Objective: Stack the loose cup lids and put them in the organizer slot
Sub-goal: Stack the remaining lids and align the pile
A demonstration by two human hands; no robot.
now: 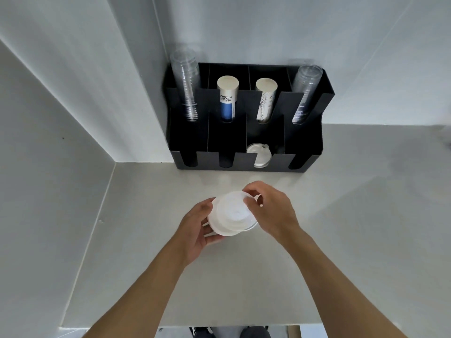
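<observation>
A stack of white cup lids (231, 213) is held above the light counter, in front of the black organizer (305, 142). My left hand (197, 228) grips the stack from the left and underneath. My right hand (271, 211) pinches the top lid at its far right rim. Another white lid (258, 153) leans in the organizer's third front slot from the left. The other three front slots look dark, with nothing showing in them.
The organizer's rear slots hold clear plastic cups (185, 86) at the left, two paper cup stacks (227, 98) in the middle, and clear cups (305, 91) at the right. White walls close the counter on the left and back. The counter's front edge (219, 325) is near me.
</observation>
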